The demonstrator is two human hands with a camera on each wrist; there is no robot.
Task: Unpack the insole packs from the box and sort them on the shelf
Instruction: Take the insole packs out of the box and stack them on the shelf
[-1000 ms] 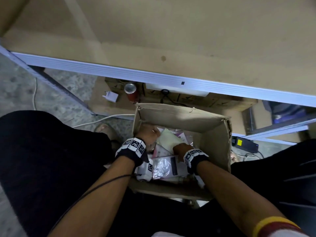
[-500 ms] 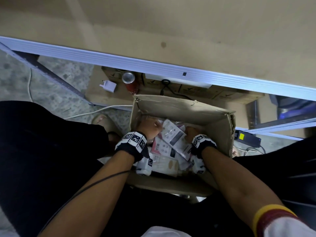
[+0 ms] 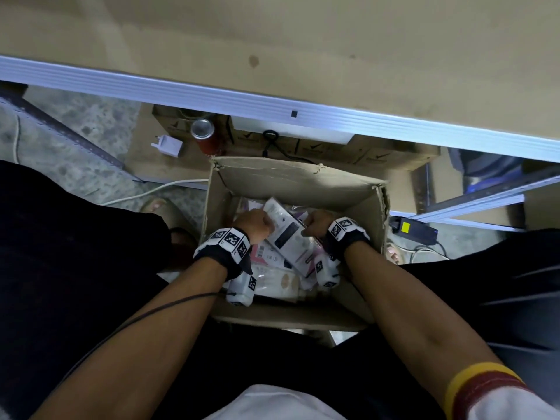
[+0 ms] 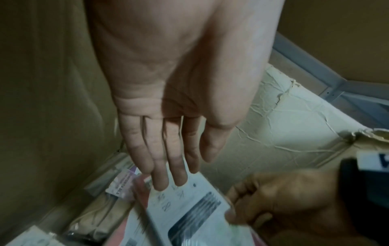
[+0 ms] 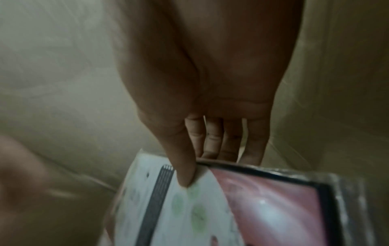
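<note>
An open cardboard box (image 3: 291, 183) sits on the floor between my legs, holding several loose insole packs. My right hand (image 3: 316, 225) pinches a white insole pack (image 3: 291, 237) at its right edge. In the right wrist view the thumb (image 5: 185, 174) lies on the white pack (image 5: 168, 208), with a pink pack (image 5: 263, 208) under it and the fingers behind. My left hand (image 3: 254, 224) is at the pack's far left end. Its straight fingers (image 4: 168, 158) touch the top of the pack (image 4: 189, 208). The tan shelf board (image 3: 303, 40) runs across above the box.
On the lower board beyond the box stand a red can (image 3: 206, 137), a white plug (image 3: 168, 145) and flat cartons (image 3: 333, 153). A white cable (image 3: 145, 194) crosses the floor at left. A black adapter (image 3: 412, 228) lies right of the box.
Both hands moved from the box's near side toward its far wall. My right hand took hold of a white pack and raised it; my left hand came to its top end.
</note>
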